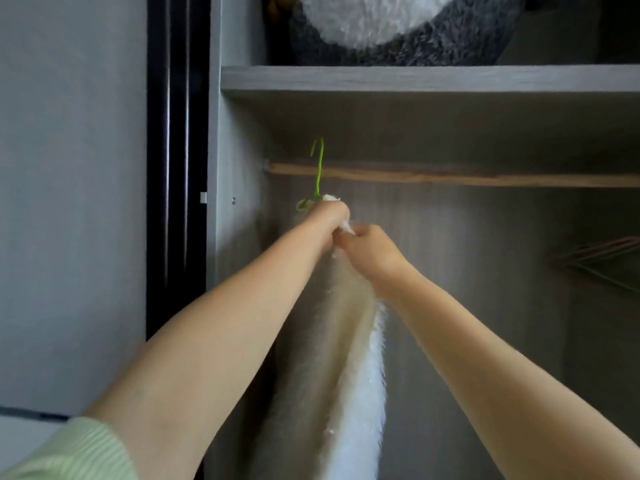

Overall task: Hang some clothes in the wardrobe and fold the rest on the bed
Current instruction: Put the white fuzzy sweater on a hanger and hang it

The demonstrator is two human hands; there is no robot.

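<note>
A fluffy white garment (pixel 349 375) hangs down from a green hanger (pixel 318 174) inside the open wardrobe. The hanger's hook rises just above the wooden rail (pixel 450 179) near its left end; whether it sits over the rail I cannot tell. My left hand (pixel 327 218) grips the top of the hanger together with the garment's upper edge. My right hand (pixel 369 252) is just right of it and pinches the white fabric near the top. Both arms reach up and forward.
A grey shelf (pixel 429 79) runs above the rail with a large grey-and-white plush thing (pixel 398 26) on it. Several bare hangers (pixel 602 261) hang at the far right. The wardrobe's grey side panel (pixel 232 237) and a dark door edge (pixel 176 168) stand left.
</note>
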